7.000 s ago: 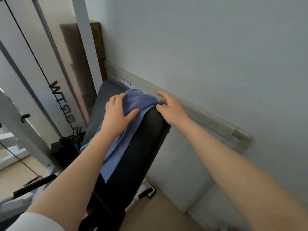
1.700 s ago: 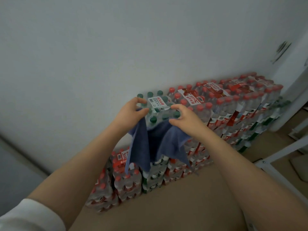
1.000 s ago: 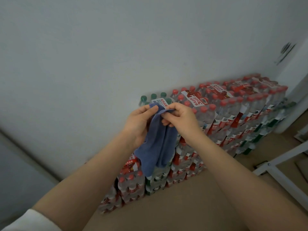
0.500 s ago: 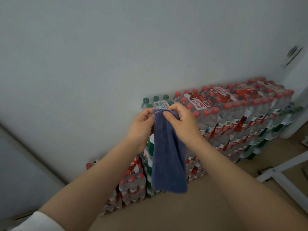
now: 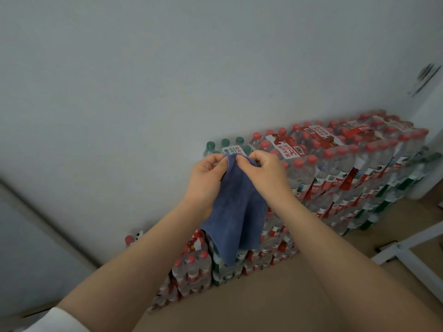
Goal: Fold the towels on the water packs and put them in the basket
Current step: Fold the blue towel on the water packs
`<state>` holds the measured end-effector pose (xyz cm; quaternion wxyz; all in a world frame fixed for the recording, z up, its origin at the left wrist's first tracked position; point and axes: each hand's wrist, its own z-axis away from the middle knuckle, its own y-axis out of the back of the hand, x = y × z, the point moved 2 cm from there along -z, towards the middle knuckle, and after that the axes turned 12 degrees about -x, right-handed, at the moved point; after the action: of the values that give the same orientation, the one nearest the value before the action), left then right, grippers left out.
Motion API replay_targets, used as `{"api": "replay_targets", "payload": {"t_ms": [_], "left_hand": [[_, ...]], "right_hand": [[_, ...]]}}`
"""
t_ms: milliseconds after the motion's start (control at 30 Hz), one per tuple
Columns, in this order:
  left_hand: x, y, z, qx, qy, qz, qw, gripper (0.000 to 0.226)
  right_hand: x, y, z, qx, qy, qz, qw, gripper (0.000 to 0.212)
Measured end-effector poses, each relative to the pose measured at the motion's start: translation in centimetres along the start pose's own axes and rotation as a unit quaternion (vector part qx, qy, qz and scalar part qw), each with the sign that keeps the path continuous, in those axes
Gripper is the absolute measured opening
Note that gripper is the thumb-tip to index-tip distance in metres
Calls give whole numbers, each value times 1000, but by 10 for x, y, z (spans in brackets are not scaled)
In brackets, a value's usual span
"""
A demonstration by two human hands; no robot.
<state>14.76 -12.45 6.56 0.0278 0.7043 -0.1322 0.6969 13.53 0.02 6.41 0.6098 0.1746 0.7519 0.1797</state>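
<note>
Nearest the camera, two bare forearms reach forward, the left one showing a white sleeve point(image 5: 64, 318) at the bottom edge. Above them the left hand point(image 5: 206, 180) and the right hand point(image 5: 266, 176) sit close together, each with thumb and curled fingers pinching the top edge of a blue towel point(image 5: 236, 216). The towel hangs down between the wrists in loose vertical folds, its lower end narrowing to a corner; it is held in the air in front of the stack and touches nothing but the hands. Behind it stand the water packs point(image 5: 347, 178), shrink-wrapped bottles piled several layers high in a long row on the tan floor point(image 5: 275, 300), most with red caps, one pack at the near top corner with green caps point(image 5: 225, 142) just behind the fingertips. To the right a white metal frame point(image 5: 407, 250) lies low over the floor. The packs back onto a plain pale wall point(image 5: 167, 68), which fills the upper part of the view
</note>
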Motion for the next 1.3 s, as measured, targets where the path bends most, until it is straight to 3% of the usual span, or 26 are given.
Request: {"api": "replay_targets", "payload": {"t_ms": [200, 333, 467, 700, 800, 933, 1000, 1067, 1167, 1300], "left_hand": [[6, -4, -3, 20, -6, -38, 999, 37], [16, -4, -6, 14, -42, -71, 996, 12], [32, 6, -16, 74, -72, -74, 992, 14], [40, 23, -25, 89, -109, -96, 985, 13], [38, 34, -27, 123, -100, -96, 983, 13], [43, 54, -30, 124, -90, -58, 987, 12], [47, 65, -30, 131, -97, -70, 984, 13], [49, 72, -29, 140, -103, -85, 981, 15], [42, 78, -28, 166, -99, -97, 976, 15], [27, 83, -28, 180, -90, -92, 975, 18]], "right_hand": [[-3, 1, -5, 13, 23, 79, 997, 46], [-6, 4, -8, -3, 30, 67, 997, 39], [-7, 6, -7, -140, -53, -147, 978, 32], [12, 2, 5, -391, -110, -283, 869, 25], [22, 3, 8, -450, -138, -219, 855, 26], [29, 8, 14, -521, -168, 20, 837, 24], [39, 13, 12, -509, -159, 159, 831, 22], [53, 16, 5, -458, -138, 308, 823, 33], [57, 24, -1, -273, -83, 474, 833, 31], [68, 36, -6, -66, -120, 285, 949, 52]]}}
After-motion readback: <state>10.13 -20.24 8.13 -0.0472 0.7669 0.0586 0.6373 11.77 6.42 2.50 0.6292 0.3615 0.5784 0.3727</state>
